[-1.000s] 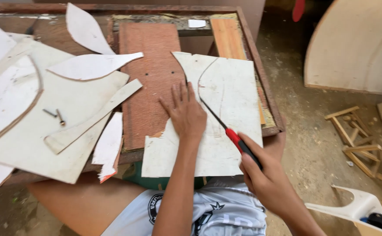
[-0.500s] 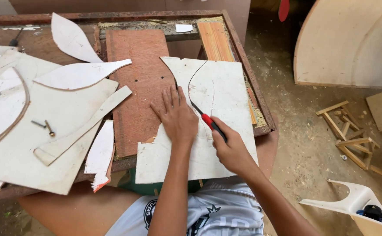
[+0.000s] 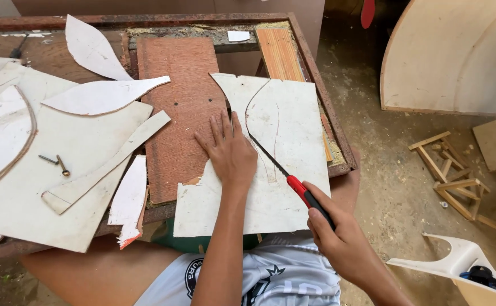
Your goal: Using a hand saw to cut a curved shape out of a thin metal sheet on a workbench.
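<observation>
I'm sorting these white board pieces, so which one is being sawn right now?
The large white panel at the table's right side, pressed flat by the left hand. It alone has the saw blade in it, along a curved pencil line; the right hand holds the saw.

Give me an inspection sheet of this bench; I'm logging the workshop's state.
Surface: worn wooden workbench, rusty rim.
Job's things: white board with pencilled curve; red-handled saw in its cut.
Clutter: white offcuts, two screws, brown board.
Hands: left hand flat on the white board; right hand grips the saw.
Cables: nothing seen.
Surroundings: sawdust floor, wooden stool frame, curved panel.
</observation>
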